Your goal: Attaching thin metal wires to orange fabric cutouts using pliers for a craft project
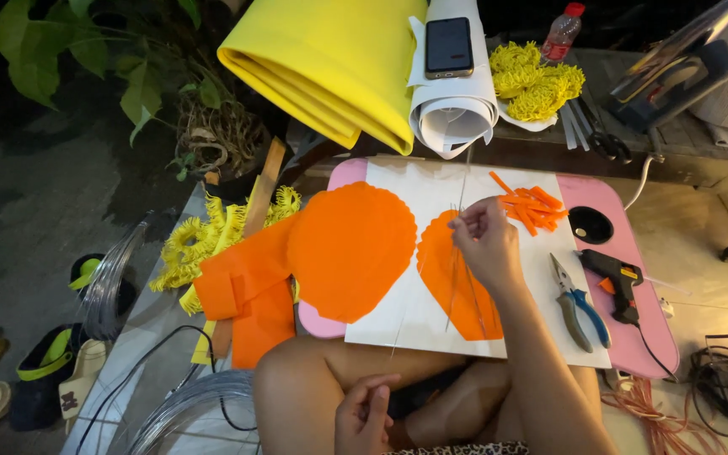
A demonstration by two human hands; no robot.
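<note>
— What is the right hand [486,244] holding?

— A small bundle of thin wires [455,278]. The grip is pinched closed around their upper part, thumb and fingers pressed together.

— Which way do the wires run?

— Their long axis runs nearly straight away from the person, tilted only slightly. The far ends rise past the fingers toward the white paper roll [452,109]; the near ends fan out a little and point back toward the knees, lying over the smaller orange sheet [448,286] on the white board [414,194].

— And the hand's pose?

— The forearm comes in from the lower right, crossing the board at a slant. The wrist is bent a bit, the back of the hand faces up, and the knuckles point toward the far left.

— The left hand [364,417]?

— It rests low against the left knee, fingers loosely curled, grasping nothing that I can see.

— What lies around the wires?

— A larger orange scalloped sheet [351,248] to the left, orange strips [532,206] just beyond the fingers, and to the right pliers [579,303] with blue handles and a black glue gun [617,282], all on the pink surface [617,202].
</note>
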